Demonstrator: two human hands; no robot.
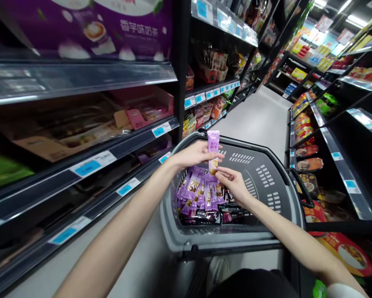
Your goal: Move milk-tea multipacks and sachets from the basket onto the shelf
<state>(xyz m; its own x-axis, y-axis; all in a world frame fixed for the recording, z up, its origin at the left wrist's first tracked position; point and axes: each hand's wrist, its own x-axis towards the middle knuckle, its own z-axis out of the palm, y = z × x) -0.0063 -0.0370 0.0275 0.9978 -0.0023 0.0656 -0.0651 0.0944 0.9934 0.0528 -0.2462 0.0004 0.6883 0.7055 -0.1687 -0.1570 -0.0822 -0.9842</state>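
A slim purple milk tea sachet (213,142) stands upright above the grey shopping basket (168,215). My left hand (196,154) grips it around the middle, thumb across its front. At its lower end, the fingertips of my right hand (234,185) are pinched together on the bottom corner. Beneath both hands, a heap of purple sachets (194,186) lies in the left part of the basket. Black sachets (206,217) lie along the basket's near side, partly under the purple ones.
Shelves with price tags (88,165) run close along my left, holding an open cardboard tray (46,142) and a pink box (148,109). A large purple carton (111,29) is above. On my right, shelves hold packaged foods (310,164). The aisle floor (257,118) stretches ahead.
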